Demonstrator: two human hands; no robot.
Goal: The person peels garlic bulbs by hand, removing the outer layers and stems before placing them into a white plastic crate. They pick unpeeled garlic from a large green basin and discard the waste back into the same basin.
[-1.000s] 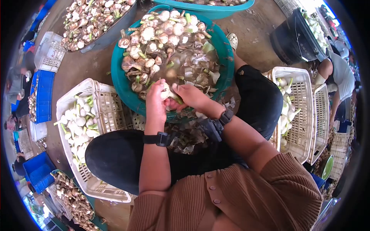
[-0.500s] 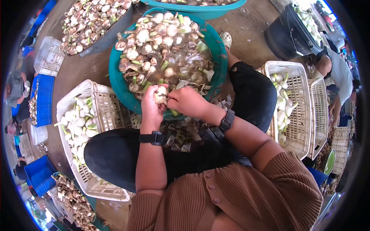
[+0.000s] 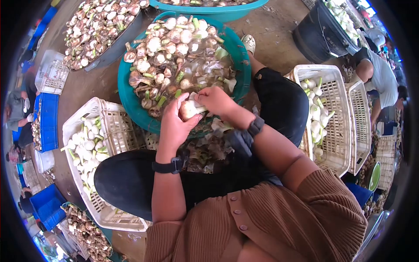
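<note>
My left hand (image 3: 174, 122) is wrapped round a garlic bulb (image 3: 188, 110), whose pale side faces up. My right hand (image 3: 216, 103) pinches a piece of loose outer skin (image 3: 200, 104) at the bulb's stem side. Both hands are over the near rim of a green tub (image 3: 126, 94). In the tub, unpeeled garlic bulbs (image 3: 153, 44) with cut green stems sit in murky water with floating skins. Scraps of skin (image 3: 205, 153) lie below my hands, between my legs.
White crates with peeled garlic stand at left (image 3: 78, 179) and right (image 3: 340, 131). A dark bucket (image 3: 312, 39) of garlic is at upper right, a grey tub (image 3: 114, 46) of unpeeled garlic at upper left. At far right, a person in a light shirt (image 3: 383, 81) bends over.
The bulb has turned in my left hand, showing a cleaner, paler side. My right hand has moved up against it and now has a strip of skin. The view has shifted slightly.
</note>
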